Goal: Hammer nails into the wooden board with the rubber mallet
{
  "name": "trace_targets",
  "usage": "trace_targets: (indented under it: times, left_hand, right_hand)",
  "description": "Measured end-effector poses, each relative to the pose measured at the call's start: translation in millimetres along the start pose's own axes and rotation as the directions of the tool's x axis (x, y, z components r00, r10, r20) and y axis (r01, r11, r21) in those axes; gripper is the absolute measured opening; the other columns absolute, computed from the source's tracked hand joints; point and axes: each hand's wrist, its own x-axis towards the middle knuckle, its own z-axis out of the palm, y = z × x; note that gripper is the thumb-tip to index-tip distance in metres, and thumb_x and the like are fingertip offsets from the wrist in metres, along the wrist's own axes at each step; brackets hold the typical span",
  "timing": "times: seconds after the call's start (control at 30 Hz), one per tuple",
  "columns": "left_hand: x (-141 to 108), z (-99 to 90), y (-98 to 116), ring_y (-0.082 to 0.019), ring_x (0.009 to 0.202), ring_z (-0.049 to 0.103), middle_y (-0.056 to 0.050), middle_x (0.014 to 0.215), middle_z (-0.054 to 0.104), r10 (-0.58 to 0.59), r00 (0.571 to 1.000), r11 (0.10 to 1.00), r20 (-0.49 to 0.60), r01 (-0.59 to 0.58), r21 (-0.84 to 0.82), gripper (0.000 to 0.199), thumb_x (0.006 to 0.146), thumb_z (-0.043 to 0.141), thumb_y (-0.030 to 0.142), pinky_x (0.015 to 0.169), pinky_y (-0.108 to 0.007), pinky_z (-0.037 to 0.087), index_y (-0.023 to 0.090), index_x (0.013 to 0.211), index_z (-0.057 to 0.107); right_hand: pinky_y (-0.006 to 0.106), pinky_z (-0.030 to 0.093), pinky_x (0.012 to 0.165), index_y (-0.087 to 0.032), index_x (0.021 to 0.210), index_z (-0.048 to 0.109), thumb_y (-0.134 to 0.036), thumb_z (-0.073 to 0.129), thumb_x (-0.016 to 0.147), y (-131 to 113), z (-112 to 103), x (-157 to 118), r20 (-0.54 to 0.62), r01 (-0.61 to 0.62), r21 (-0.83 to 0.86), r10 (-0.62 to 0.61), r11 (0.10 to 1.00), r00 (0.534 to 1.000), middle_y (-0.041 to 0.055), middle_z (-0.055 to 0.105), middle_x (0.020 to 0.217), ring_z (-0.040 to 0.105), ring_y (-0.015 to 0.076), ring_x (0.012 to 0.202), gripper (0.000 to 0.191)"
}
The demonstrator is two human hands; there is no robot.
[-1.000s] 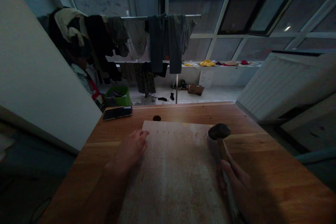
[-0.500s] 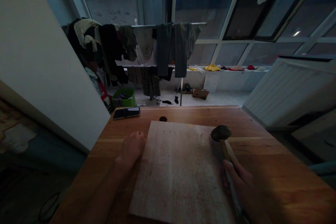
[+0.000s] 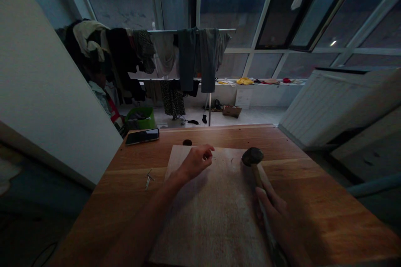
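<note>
My right hand (image 3: 274,208) is wrapped round the wooden handle of a hammer (image 3: 257,171). Its dark, blunt head hangs near the far right corner of a pale wooden board (image 3: 213,217). Over the far part of that board is my left hand (image 3: 196,162), thumb and fingers curled together in a pinch; whatever sits between the fingertips is too small to make out. A row of small dark marks (image 3: 223,159) runs along the board's far edge, partly covered by my left hand. Several loose nails (image 3: 148,178) lie on the table left of the board.
The board lies on a brown wooden table (image 3: 313,200). A phone (image 3: 142,136) rests at the far left corner, and a dark round spot (image 3: 187,142) shows just beyond the board. Behind the table stand a laundry rack (image 3: 194,54) and a green basket (image 3: 140,117).
My left hand has moved right, from the table beside the board to over its far part, uncovering the nails. The hammer stays near the same corner. The whole view has shifted slightly.
</note>
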Motion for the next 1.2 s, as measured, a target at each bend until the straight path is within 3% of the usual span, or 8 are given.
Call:
trace_targets:
  times: [0.1,0.2,0.37,0.6,0.77,0.9,1.07,1.2]
  left_hand:
    - [17.5,30.2,-6.7,-0.014,0.074,0.065,-0.002,0.081,0.071,-0.007,0.997,1.000,0.082,0.004,0.031,0.031,0.075,0.061,0.001,0.075,-0.025,0.052,0.013,0.103,0.069]
    - [26.0,41.8,-11.3,-0.017,0.082,0.067,-0.005,0.087,0.072,-0.012,0.988,0.991,0.153,-0.008,0.132,0.032,0.078,0.061,0.002,0.082,-0.029,0.052,0.012,0.107,0.069]
    - [33.6,43.5,-4.9,-0.020,0.093,0.068,-0.010,0.097,0.073,-0.022,0.972,0.969,0.234,-0.037,0.246,0.032,0.085,0.056,0.005,0.090,-0.031,0.053,0.010,0.113,0.068]
    - [42.3,40.8,7.2,-0.026,0.102,0.068,-0.015,0.106,0.073,0.011,0.942,0.926,0.334,-0.136,0.353,0.040,0.082,0.049,-0.002,0.095,-0.039,0.053,0.010,0.115,0.069]
    - [38.5,54.0,-6.2,-0.021,0.089,0.071,-0.008,0.093,0.076,-0.051,0.972,0.993,0.228,0.024,0.117,0.041,0.082,0.057,0.003,0.089,-0.034,0.055,0.013,0.121,0.067]
    - [29.0,67.3,-19.7,-0.017,0.082,0.072,-0.006,0.091,0.077,-0.183,0.980,0.973,0.077,0.192,-0.129,0.036,0.080,0.067,0.009,0.081,-0.030,0.056,0.014,0.115,0.068]
    - [24.0,70.0,-23.3,-0.015,0.078,0.070,-0.006,0.095,0.075,-0.159,0.987,0.967,0.029,0.162,-0.195,0.033,0.078,0.068,0.009,0.078,-0.028,0.056,0.014,0.111,0.070]
    - [23.7,68.5,-21.9,-0.016,0.077,0.069,-0.003,0.085,0.075,-0.172,0.985,0.965,0.000,0.168,-0.203,0.029,0.079,0.067,0.008,0.079,-0.029,0.055,0.015,0.107,0.071]
  right_hand:
    - [0.026,0.041,0.042,-0.018,0.135,0.057,-0.069,0.053,0.085,-0.7,1.1,0.0,0.014,-0.011,0.029,0.011,1.000,1.000,-0.0080,0.050,0.053,0.051,0.0155,0.044,0.072]
    - [0.025,0.041,0.041,-0.017,0.133,0.058,-0.070,0.053,0.084,-0.4,2.0,0.9,0.015,-0.009,0.040,0.008,0.999,1.000,-0.0078,0.050,0.055,0.050,0.0149,0.044,0.072]
    - [0.026,0.043,0.041,-0.017,0.132,0.058,-0.070,0.053,0.084,-0.1,1.9,1.0,0.013,-0.005,0.042,0.004,0.999,1.000,-0.0071,0.052,0.055,0.051,0.0158,0.046,0.072]
    - [0.025,0.043,0.042,-0.017,0.128,0.062,-0.066,0.053,0.088,3.7,1.7,1.4,0.024,0.011,0.037,-0.012,0.999,1.000,-0.0074,0.052,0.051,0.051,0.0159,0.044,0.064]
    - [0.025,0.041,0.039,-0.017,0.140,0.054,-0.065,0.054,0.087,0.1,2.6,-0.7,0.028,0.021,0.090,-0.024,0.996,0.999,-0.0087,0.051,0.049,0.048,0.0152,0.041,0.072]
    - [0.024,0.040,0.039,-0.014,0.130,0.061,-0.067,0.059,0.082,-5.3,1.6,-2.5,-0.004,0.030,0.146,-0.030,0.989,1.000,-0.0080,0.051,0.046,0.048,0.0140,0.039,0.071]
    - [0.024,0.037,0.036,-0.018,0.112,0.067,-0.070,0.059,0.079,-20.6,2.4,-5.4,-0.016,-0.021,0.198,0.024,0.980,1.000,-0.0068,0.051,0.046,0.046,0.0138,0.036,0.062]
    - [0.025,0.039,0.038,-0.019,0.097,0.069,-0.066,0.061,0.079,-39.7,12.0,-3.0,-0.020,0.024,0.169,-0.021,0.985,1.000,-0.0046,0.053,0.050,0.049,0.0141,0.039,0.050]
